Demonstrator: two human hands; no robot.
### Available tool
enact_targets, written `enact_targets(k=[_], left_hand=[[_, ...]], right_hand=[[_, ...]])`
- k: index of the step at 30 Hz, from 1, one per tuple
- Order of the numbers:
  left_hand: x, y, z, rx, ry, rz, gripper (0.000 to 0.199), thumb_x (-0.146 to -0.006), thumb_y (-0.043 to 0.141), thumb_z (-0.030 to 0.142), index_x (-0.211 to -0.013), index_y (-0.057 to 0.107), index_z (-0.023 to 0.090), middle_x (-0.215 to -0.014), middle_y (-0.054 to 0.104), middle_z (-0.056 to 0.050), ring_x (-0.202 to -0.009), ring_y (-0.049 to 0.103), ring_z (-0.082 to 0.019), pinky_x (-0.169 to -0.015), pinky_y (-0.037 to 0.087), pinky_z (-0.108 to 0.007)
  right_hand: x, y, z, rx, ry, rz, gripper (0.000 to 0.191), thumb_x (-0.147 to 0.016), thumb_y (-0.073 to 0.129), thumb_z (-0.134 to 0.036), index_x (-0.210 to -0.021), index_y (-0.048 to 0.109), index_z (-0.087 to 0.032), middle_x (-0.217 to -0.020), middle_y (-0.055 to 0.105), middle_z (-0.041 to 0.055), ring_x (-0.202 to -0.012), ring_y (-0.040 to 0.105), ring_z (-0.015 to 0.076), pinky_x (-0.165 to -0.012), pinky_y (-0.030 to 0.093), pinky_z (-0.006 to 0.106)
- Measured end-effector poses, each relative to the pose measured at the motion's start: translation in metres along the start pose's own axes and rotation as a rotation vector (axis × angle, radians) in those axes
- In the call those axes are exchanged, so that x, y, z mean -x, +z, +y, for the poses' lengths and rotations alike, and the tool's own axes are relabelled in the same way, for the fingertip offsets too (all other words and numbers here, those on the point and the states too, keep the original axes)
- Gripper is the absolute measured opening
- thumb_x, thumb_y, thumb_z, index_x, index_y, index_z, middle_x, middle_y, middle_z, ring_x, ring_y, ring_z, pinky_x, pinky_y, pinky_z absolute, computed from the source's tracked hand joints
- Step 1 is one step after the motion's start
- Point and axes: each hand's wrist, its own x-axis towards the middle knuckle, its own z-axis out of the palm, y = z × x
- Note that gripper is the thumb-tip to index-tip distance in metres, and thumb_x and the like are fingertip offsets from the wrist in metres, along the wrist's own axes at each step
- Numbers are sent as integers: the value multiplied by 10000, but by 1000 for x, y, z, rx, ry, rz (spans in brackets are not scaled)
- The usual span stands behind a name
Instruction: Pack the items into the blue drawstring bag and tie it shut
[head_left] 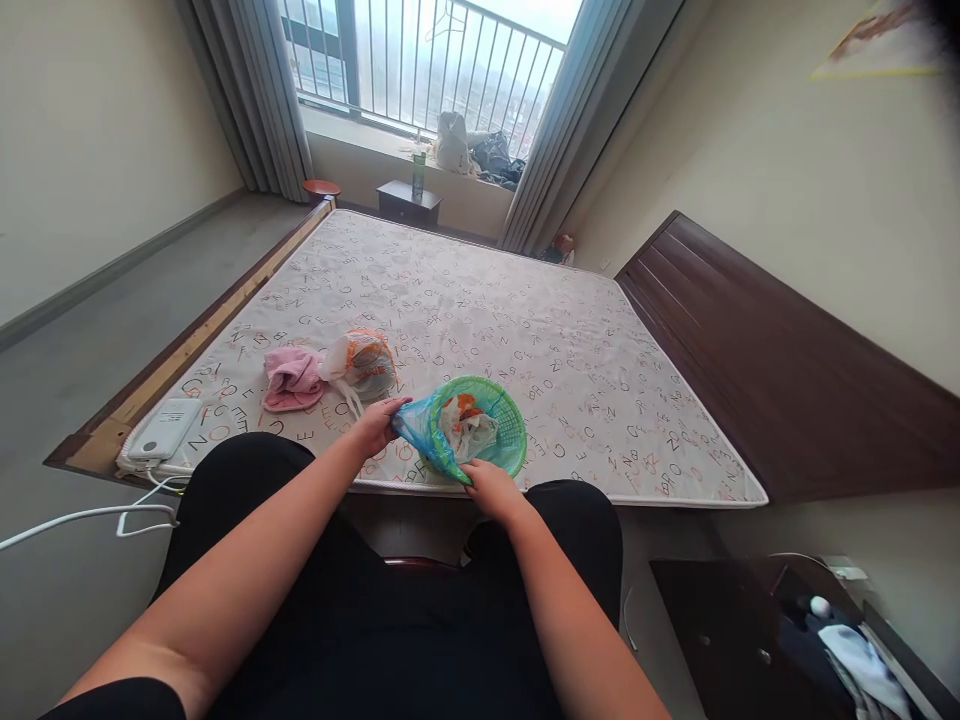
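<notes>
Left hand (pixel 375 425) is pinching the blue bag (pixel 417 424), apparently holding it taut off the rim; right hand (pixel 491 490) is gripping bag at the rim, likely steadying the green basket (pixel 513 420), which is resting near the mattress's (pixel 577 400) front edge for support.

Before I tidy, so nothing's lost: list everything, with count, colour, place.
Mattress: 1, white, centre
Basket: 1, green, on mattress
Thin bag: 1, blue, basket's left
Crumpled plastic: count unclear, white-orange, in basket
Cloth: 1, pink, mattress's left
Carrier bag: 1, white-orange, beside cloth
Box: 1, white, near left corner
Headboard: 1, brown, right
Curtains: 2, grey, beside window
Stool: 1, red, far left
Cabinets: 2, dark, below window, lower right
Cup: 1, green, on far cabinet
Sack: 1, white, windowsill
Clothed legs: 2, black, bottom
Hands: 2, bare, holding thin bag
</notes>
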Motion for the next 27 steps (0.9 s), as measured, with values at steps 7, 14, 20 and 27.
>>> enact_targets(k=[7, 14, 20, 27], left_hand=[[19, 5, 7, 224, 51, -53, 462, -799, 792, 111, -1227, 625, 155, -864, 704, -17, -598, 641, -101, -525, 543, -205], [22, 6, 3, 240, 146, -221, 720, -745, 844, 120, -1388, 573, 298, -1228, 690, -31, -755, 703, -98, -569, 542, -180], [31, 12, -2, 156, 26, -330, 749, -745, 879, 190, -1425, 575, 274, -1231, 692, -84, -725, 666, -90, -561, 499, -179], [27, 15, -11, 14, -84, -298, 665, -727, 898, 236, -1331, 618, 222, -876, 668, -14, -608, 599, -77, -499, 425, -160]], right_hand=[[2, 8, 4, 8, -14, 46, 260, -1029, 544, -303, -1251, 675, -266, -1174, 677, 73, -1076, 654, 212, -836, 421, 273], [0, 5, 10, -98, 70, 129, 268, -1061, 489, -342, -1239, 667, -251, -1195, 691, 66, -1097, 645, 202, -826, 404, 255], [-4, 6, 17, -263, 147, 287, 339, -1085, 392, -373, -1267, 646, -240, -1267, 696, 63, -1129, 634, 214, -874, 425, 259], [-4, 6, 16, -310, 214, 367, 415, -1086, 361, -411, -1348, 621, -221, -1291, 690, 85, -1160, 633, 241, -917, 442, 276]])
